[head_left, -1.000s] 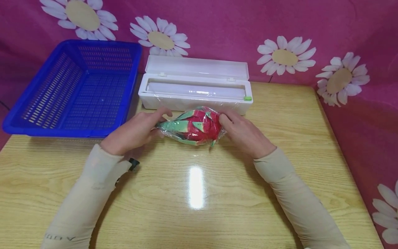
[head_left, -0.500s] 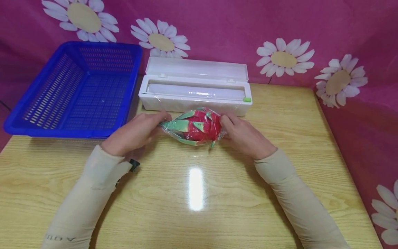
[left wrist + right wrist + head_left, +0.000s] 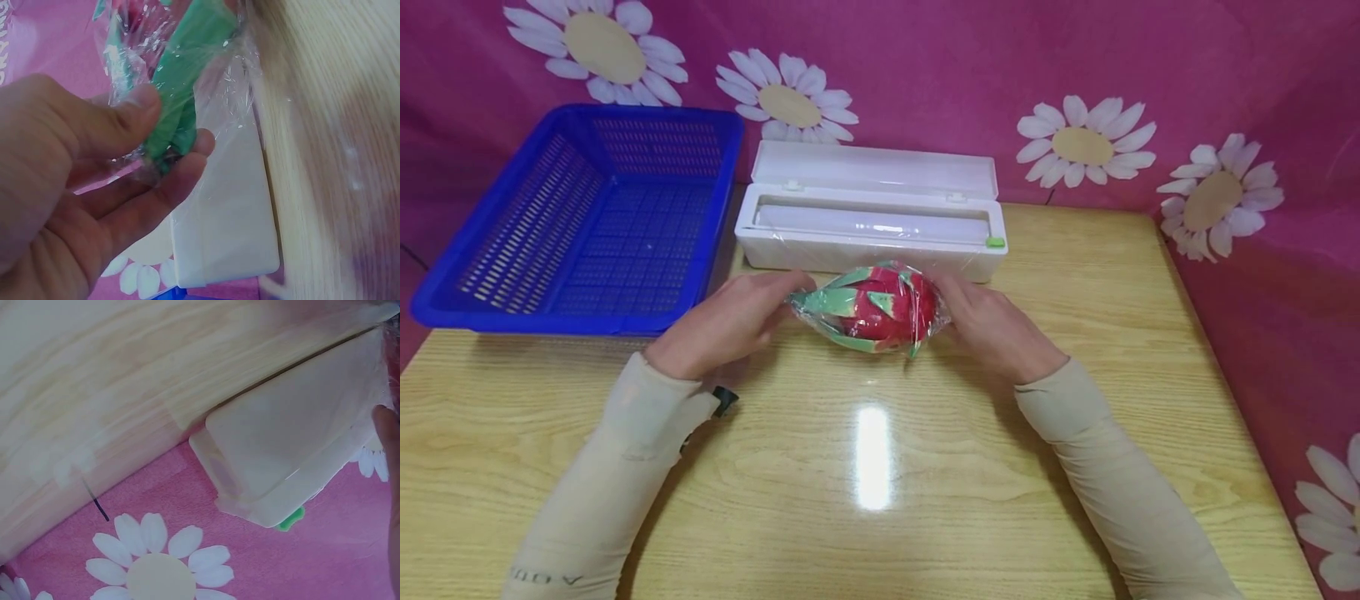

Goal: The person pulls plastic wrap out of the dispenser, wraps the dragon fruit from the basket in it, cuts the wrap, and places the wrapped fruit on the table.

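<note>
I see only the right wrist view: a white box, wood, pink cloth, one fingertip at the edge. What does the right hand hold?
Observer: The head view shows the right hand on the red end of a toy dragon fruit wrapped in clear film.
Operator: And where is the left hand?
Observer: The left hand pinches the green tip through the film; the left wrist view shows thumb and fingers closed on it.
Operator: Is the white box open?
Observer: Yes, the film dispenser has its lid up, behind the fruit.
</note>
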A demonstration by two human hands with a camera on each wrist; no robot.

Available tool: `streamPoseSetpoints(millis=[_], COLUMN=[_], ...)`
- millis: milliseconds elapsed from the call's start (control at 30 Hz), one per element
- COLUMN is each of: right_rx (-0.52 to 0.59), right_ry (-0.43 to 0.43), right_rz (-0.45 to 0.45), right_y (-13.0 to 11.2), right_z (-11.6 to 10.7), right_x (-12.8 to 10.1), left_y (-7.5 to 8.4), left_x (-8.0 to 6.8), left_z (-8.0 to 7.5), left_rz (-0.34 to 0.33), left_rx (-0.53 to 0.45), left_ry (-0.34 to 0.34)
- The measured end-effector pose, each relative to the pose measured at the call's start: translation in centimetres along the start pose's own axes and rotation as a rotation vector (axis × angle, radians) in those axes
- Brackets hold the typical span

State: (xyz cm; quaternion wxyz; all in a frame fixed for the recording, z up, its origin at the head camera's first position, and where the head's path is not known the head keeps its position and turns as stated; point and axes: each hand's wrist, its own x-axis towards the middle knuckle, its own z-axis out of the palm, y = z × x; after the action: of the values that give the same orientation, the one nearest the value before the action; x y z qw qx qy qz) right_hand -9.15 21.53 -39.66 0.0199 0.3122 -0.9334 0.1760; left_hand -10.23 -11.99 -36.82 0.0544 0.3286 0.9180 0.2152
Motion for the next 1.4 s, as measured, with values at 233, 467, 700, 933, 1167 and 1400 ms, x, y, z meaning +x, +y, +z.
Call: streamPoseSetpoints(millis=[233, 467, 700, 933, 1167, 1400], right_rx=[0.129, 0.210, 0.175, 0.183, 0.203, 0.236], right_ry=[-0.014, 0.013, 0.204, 0.370, 0.397, 0.419], right_rz=[0.071, 0.090, -0.034, -0.130, -0.140, -0.146], right_y=[0.1, 0.2, 0.3, 0.1, -0.2, -0.4], right_z=[-0.5, -1.2, -1.9, -2.7, -3.3, -3.8], right_x=[-0.1, -0.4, -0.6, -0.6, -0.8, -1.0], left_y=[0.6, 0.7, 0.7, 1.1, 1.3, 1.6], left_x=[-0.2, -0.6, -0.7, -0.8, -0.8, -0.8], left_z=[-0.6, -1.0, -1.0, -1.4, -1.4, -1.3], left_rz=[-0.050, -0.007, 0.051, 0.077, 0.108, 0.145], left_rx=[-0.014, 0.003, 0.013, -0.024, -0.045, -0.073], left_ry=[0.015, 0.101, 0.281, 0.400, 0.467, 0.544])
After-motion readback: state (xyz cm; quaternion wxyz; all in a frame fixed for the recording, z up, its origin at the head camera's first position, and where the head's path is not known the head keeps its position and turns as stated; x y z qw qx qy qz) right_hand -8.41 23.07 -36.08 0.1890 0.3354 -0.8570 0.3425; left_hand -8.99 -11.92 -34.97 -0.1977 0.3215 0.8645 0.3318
